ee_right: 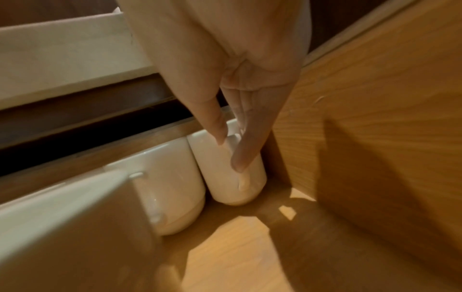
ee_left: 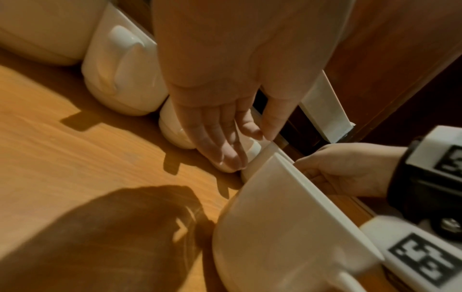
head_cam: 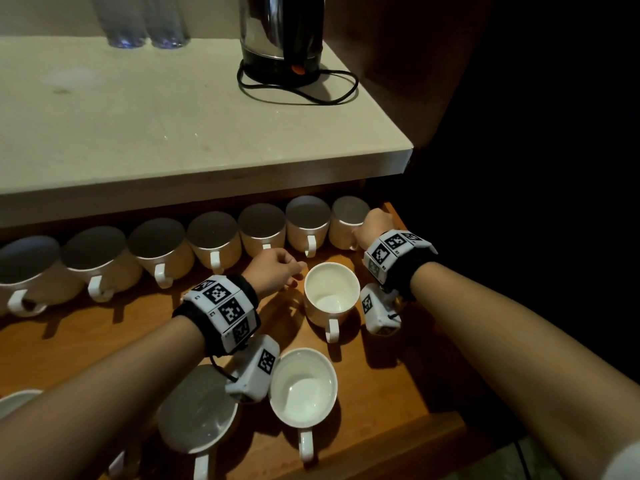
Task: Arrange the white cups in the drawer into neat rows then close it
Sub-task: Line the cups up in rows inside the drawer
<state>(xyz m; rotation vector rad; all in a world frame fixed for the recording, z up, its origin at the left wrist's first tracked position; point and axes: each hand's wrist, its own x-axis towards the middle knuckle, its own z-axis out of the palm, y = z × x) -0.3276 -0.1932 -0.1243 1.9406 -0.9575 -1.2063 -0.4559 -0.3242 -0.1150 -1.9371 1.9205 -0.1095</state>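
My right hand [head_cam: 374, 226] pinches the end cup [head_cam: 343, 233] of the back row, against the drawer's [head_cam: 388, 382] right wall. My left hand [head_cam: 273, 268] hangs loose-fingered, holding nothing, just beside a stray cup [head_cam: 330, 296] mid-drawer.

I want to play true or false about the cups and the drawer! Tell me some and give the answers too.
1. The drawer is open. True.
2. The kettle is inside the drawer. False: it stands on the counter above.
3. The right hand touches the end cup, far right at the back. True.
4. Every cup is lined up at the back. False: the middle cup and the front cup, among others, stand apart.
5. The front cup is full of tea. False: it is empty.
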